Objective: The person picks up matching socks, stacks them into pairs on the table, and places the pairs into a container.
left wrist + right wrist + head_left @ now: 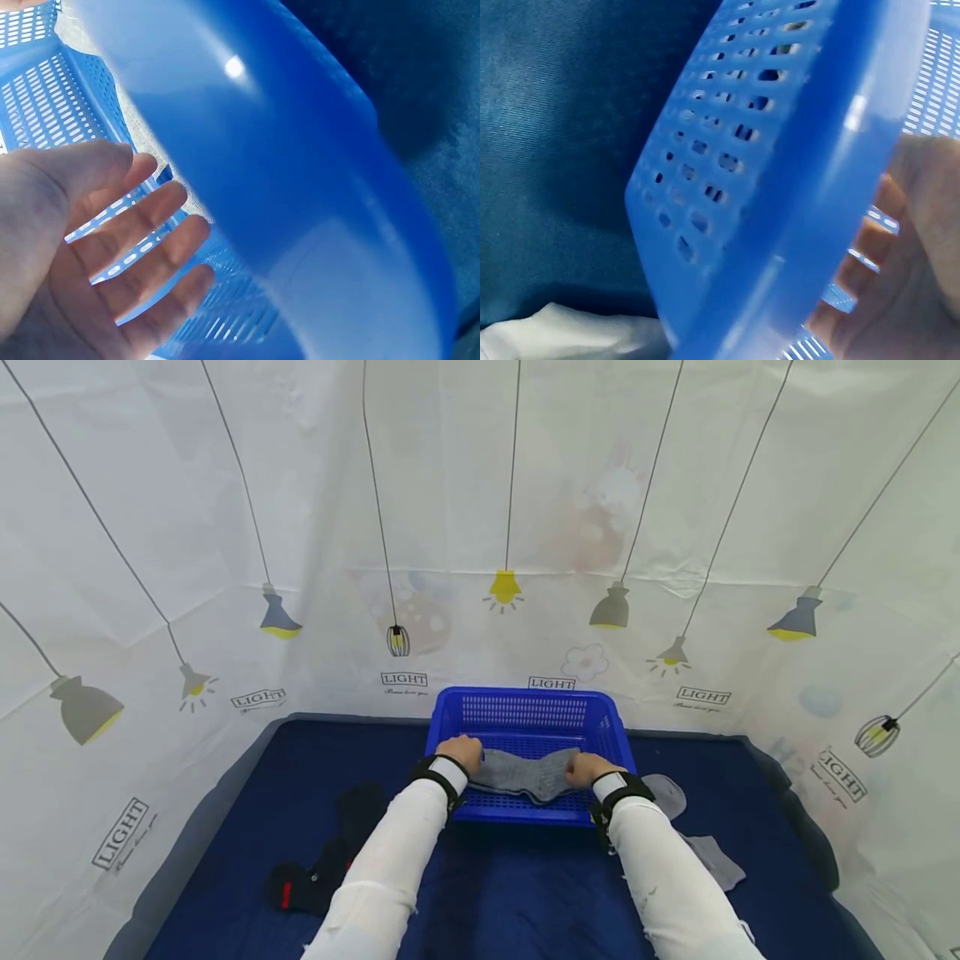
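Note:
A grey sock (528,774) lies across the front of a blue plastic basket (525,693). My left hand (461,752) is at the sock's left end; in the left wrist view its fingers (161,247) are loosely bent and spread, with no cloth between thumb and forefinger. Past those fingertips, a strip of the sock (139,127) shows behind the basket rim (247,135). At the other end of the sock is my right hand (591,769). The rim (832,172) hides its fingertips in the right wrist view, so I cannot tell whether they pinch the cloth.
Dark socks (303,885) with red marks lie left of the basket on a dark blue cloth surface (517,893). Light grey socks (712,860) lie to the right, one (666,795) close beside the basket. A white curtain (465,485) printed with lamps surrounds the surface.

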